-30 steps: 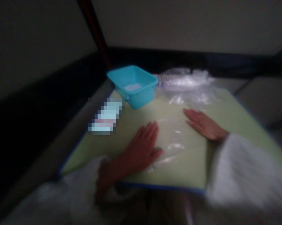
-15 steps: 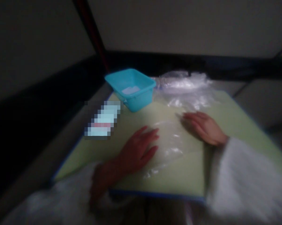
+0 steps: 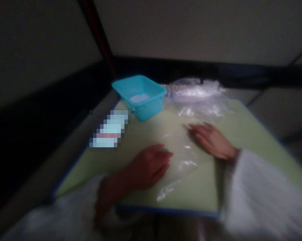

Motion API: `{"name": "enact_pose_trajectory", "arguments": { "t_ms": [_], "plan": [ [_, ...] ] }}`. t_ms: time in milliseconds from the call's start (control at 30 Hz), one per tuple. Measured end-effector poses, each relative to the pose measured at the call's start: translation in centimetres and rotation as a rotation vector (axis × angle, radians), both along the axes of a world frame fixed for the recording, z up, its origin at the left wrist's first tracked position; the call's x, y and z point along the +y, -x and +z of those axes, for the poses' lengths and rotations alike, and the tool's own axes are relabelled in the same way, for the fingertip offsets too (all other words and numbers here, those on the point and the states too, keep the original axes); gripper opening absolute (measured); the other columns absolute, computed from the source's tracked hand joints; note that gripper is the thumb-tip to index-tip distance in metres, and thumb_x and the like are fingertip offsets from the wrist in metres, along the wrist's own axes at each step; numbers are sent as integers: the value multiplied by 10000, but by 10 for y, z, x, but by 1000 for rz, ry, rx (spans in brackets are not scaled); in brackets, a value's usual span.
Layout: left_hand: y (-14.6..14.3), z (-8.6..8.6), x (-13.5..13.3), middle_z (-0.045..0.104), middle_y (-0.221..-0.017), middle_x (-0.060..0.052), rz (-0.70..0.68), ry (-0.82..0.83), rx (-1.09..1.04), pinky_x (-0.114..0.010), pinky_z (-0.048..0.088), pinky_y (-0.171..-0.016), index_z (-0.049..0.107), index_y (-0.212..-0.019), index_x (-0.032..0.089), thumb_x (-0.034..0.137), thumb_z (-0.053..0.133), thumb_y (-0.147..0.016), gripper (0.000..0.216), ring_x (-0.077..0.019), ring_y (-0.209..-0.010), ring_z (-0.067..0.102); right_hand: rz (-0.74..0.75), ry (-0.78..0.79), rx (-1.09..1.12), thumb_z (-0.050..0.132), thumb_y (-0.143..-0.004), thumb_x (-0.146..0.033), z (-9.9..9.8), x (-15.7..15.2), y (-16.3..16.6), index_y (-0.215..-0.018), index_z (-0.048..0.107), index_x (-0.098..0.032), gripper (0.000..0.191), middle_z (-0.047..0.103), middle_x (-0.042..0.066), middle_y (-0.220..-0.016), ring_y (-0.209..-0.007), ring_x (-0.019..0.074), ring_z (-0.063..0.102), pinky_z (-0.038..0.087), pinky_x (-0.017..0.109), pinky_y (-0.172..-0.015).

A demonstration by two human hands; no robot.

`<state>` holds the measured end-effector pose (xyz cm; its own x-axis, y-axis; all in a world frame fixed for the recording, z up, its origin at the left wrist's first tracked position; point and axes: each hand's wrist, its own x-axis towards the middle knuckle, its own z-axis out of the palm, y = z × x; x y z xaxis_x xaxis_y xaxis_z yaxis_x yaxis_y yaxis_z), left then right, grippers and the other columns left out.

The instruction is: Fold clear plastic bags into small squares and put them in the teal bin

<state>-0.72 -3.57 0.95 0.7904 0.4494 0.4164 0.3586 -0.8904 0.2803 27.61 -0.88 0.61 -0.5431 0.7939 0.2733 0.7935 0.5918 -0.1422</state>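
One flat, transparent plastic bag [image 3: 184, 165] lies on the yellow-green, blue-edged table [image 3: 251, 134] between the half-curled left hand [image 3: 148, 167] (pinching or not, I cannot tell) and the loosely outstretched right hand [image 3: 213, 141].

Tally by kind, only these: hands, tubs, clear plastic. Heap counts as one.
Hands: 2 (left hand, right hand)
Tubs: 1 (turquoise tub)
Clear plastic: 2 (flat piece by the hands, heap at the back)
Total: 5
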Motion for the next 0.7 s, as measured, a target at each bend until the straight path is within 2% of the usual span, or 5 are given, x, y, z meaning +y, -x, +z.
{"name": "enact_pose_trajectory", "arguments": {
  "t_ms": [133, 333, 500, 700],
  "plan": [
    [3, 3, -2, 697, -1013, -91, -97, -25, 10, -384, 423, -1017, 596, -1027, 127, 208, 377, -911, 261, -175, -963, 639, 29, 31, -11, 279, -965, -331, -1, 0, 4, -1377, 383, -187, 449, 541, 97, -1330, -1219, 248, 493, 264, 545, -1071],
    [4, 1, -5, 694, -970, -100, -193, -8, 17, -401, 436, -972, 556, -1068, 144, 272, 372, -918, 269, -195, -950, 626, 76, 49, -19, 290, -968, -363, -4, 2, 13, -1417, 321, -179, 486, 465, 112, -1399, -1268, 267, 436, 220, 581, -1076],
    [2, 6, -10, 692, -922, -109, -226, 10, 19, -364, 465, -895, 569, -1019, 128, 286, 381, -915, 267, -204, -906, 622, 84, 75, -27, 278, -973, -364, -4, 1, 19, -1431, 284, -171, 497, 441, 122, -1416, -1296, 275, 400, 190, 607, -1075],
    [-2, 12, -17, 679, -973, -118, -298, 36, 27, -349, 440, -905, 582, -992, 128, 304, 370, -926, 283, -212, -935, 599, 92, 98, -42, 265, -976, -379, -3, -1, 25, -1436, 274, -167, 506, 423, 138, -1426, -1312, 280, 379, 156, 607, -1087]
  ]
}}
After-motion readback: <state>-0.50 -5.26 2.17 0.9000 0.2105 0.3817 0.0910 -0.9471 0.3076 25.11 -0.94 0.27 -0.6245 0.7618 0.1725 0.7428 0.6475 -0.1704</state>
